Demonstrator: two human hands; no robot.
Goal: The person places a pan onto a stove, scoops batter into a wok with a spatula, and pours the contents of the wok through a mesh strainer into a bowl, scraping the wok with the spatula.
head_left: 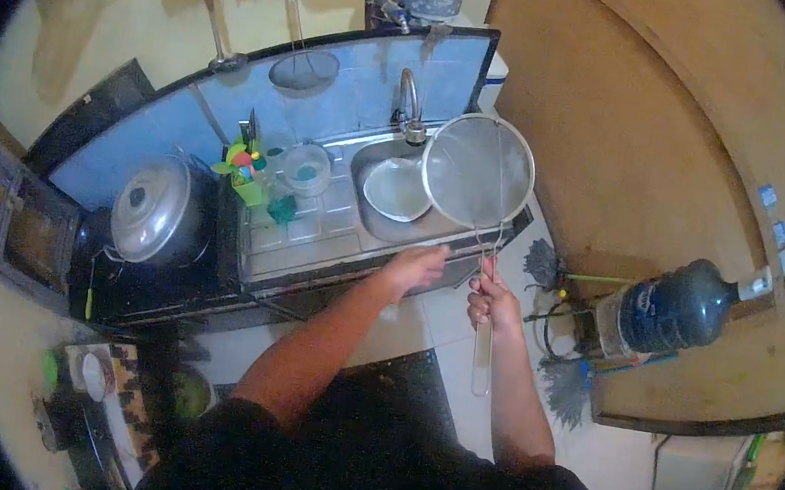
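Note:
My right hand (494, 303) is closed around the long metal handle of a large round mesh strainer (479, 171). The strainer is raised, its wide rim up beside the sink and its handle end pointing down toward me. My left hand (416, 271) is just left of the handle, apart from it, slightly blurred, with fingers partly stretched out and nothing visible in them. Behind the strainer is the steel sink (362, 167), holding a pale bowl (398, 189). The curved faucet (410, 103) stands at the sink's back edge.
On the drainboard (301, 253) are a clear plastic container (306, 171), a green scrubber (282, 210) and a green utensil holder (248, 192). A large lidded pot (155, 210) sits at left. A ladle (228, 62) hangs on the wall. A blue water jug (678, 308) stands at right.

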